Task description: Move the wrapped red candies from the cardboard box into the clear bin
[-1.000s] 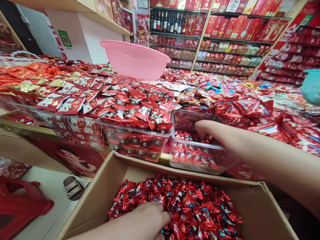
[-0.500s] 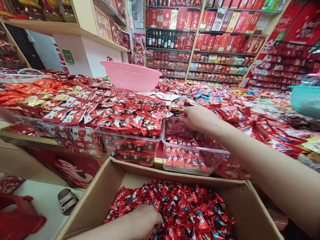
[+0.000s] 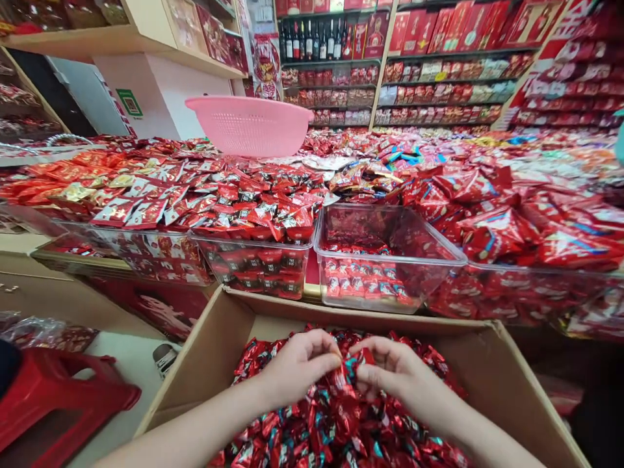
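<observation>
Both hands are over a cardboard box (image 3: 351, 309) full of small red wrapped candies (image 3: 302, 432). My left hand (image 3: 305, 364) pinches a red and teal candy (image 3: 347, 372) between thumb and fingers. From the other side, my right hand (image 3: 390, 367) has its fingers closed on candy wrappers at the same spot; how many pieces are held is hard to tell. Behind the box stands a clear plastic bin (image 3: 390, 257), with rows of small red candies (image 3: 363, 279) low in its left part.
A clear bin of red and black packets (image 3: 253, 266) stands left of the partly filled one. Larger red packets (image 3: 507, 227) are heaped right. A pink basket (image 3: 251, 127) rests behind. A red stool (image 3: 63, 390) is at lower left.
My right hand has come down from the clear bin to the box. My left hand has risen from the candies and moved right, and both now meet at the candy. The view has tilted down.
</observation>
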Motion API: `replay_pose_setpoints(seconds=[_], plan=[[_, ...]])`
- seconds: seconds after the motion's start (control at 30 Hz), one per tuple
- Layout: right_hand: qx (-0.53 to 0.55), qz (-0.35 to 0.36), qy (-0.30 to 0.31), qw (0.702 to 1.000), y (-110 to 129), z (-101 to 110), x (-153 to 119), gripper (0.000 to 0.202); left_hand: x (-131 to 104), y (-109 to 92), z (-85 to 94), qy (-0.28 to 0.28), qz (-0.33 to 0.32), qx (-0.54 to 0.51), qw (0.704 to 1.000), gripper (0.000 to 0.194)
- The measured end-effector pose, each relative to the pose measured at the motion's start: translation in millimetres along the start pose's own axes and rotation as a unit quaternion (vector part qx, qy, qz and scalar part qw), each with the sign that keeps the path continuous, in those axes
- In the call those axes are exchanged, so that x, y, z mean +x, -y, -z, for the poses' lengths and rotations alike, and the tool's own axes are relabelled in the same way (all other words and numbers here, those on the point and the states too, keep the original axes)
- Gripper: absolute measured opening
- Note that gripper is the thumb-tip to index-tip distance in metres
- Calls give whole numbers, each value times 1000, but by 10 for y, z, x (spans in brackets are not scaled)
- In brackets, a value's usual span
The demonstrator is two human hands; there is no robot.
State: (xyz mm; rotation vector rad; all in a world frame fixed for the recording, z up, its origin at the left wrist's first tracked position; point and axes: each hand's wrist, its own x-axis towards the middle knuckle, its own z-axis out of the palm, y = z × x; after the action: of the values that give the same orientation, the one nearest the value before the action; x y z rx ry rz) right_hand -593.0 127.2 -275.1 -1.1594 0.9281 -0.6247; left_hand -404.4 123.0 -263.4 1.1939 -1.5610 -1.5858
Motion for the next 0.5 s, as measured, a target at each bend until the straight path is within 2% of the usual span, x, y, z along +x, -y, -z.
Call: replay_pose_setpoints(seconds=[0.1,0.2,0.27,0.4,0.5], plan=[[28,9,-48,998,96,12,-28,33,19,45,-5,-35,16,-131,991,22],[66,12,-64,996,134,1,-53,32,12,74,-23,-32,67,-190,979,23],[86,6,-68,994,132,-16,-58,31,1,85,-42,-14,69,-157,985,25],[81,-13,-68,994,112,-57,-56,31,-19,89,-61,28,7,-7,1000,32],[106,-27,-72,991,91,-78,-59,25,-39,75,-55,42,7,39,998,32]])
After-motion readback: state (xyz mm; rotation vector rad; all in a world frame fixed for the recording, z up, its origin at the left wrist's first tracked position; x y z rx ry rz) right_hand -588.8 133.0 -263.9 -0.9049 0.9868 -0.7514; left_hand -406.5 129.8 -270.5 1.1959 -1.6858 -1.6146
